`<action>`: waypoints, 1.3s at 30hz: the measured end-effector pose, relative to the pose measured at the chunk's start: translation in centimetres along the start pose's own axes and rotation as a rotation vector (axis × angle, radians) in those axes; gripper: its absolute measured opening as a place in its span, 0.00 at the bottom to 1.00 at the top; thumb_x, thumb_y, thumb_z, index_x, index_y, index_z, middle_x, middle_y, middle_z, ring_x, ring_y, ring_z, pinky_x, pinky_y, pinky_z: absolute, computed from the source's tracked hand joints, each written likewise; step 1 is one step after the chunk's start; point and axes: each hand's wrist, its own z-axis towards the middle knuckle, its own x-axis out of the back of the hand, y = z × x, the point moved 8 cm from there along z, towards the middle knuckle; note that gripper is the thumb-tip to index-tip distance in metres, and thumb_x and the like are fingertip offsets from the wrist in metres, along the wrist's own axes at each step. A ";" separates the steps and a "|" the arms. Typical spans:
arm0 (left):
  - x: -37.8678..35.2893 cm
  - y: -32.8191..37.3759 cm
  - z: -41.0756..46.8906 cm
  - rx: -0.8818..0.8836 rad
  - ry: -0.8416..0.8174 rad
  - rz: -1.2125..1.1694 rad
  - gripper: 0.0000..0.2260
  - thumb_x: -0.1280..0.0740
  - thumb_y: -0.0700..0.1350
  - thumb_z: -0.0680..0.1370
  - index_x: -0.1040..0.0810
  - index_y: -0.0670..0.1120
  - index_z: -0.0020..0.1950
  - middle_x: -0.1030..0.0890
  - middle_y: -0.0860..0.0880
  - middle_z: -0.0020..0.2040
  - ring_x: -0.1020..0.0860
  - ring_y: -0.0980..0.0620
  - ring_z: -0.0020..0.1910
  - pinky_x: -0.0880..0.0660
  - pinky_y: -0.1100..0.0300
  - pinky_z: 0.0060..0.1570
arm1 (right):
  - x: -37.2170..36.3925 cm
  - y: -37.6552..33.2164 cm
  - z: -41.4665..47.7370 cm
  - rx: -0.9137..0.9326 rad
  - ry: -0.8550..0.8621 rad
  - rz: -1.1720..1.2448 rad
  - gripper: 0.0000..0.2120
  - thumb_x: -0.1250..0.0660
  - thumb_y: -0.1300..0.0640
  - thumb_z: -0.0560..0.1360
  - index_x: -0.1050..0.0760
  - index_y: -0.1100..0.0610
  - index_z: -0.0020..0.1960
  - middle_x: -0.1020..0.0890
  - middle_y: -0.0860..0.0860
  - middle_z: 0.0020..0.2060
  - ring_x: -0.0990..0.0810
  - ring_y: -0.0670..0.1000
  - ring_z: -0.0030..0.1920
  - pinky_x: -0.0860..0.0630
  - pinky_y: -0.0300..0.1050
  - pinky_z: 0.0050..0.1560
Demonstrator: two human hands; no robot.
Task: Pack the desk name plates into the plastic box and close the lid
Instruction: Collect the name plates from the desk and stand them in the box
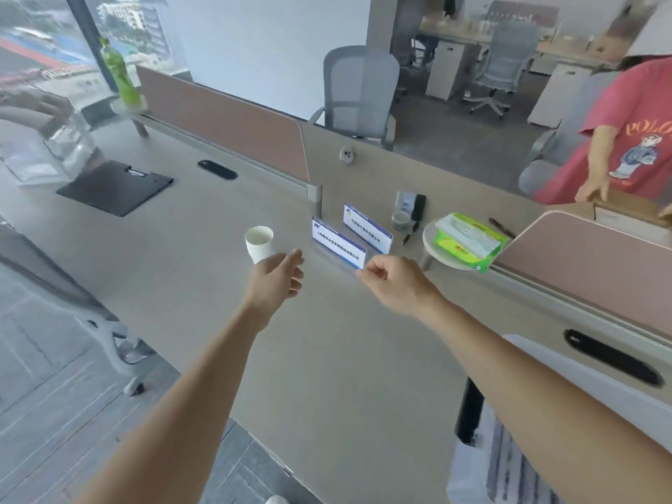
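Observation:
Two clear desk name plates with white and blue cards stand on the grey desk, the nearer plate point(339, 245) in front of the farther plate point(367, 227). My right hand point(396, 281) pinches the lower right corner of the nearer plate's clear base. Just left of that plate, my left hand point(278, 281) reaches forward with fingers apart and holds nothing. The clear plastic box point(54, 147) sits blurred at the far left of the desk.
A white paper cup point(259, 243) stands just beyond my left hand. A black clipboard point(114, 187) lies near the box. A green tissue pack point(469, 240) rests on a small round shelf, with tape and a pen beside it. A person in a red shirt point(632, 140) stands at the right.

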 end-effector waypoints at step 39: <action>-6.5 -10.9 33.0 0.271 -0.003 0.107 0.36 0.35 0.58 0.78 0.48 0.47 0.80 0.38 0.50 0.78 0.37 0.50 0.75 0.38 0.53 0.72 | -12.3 13.6 25.4 -0.375 -0.156 -0.119 0.24 0.47 0.45 0.83 0.35 0.56 0.74 0.28 0.55 0.70 0.30 0.56 0.70 0.32 0.51 0.67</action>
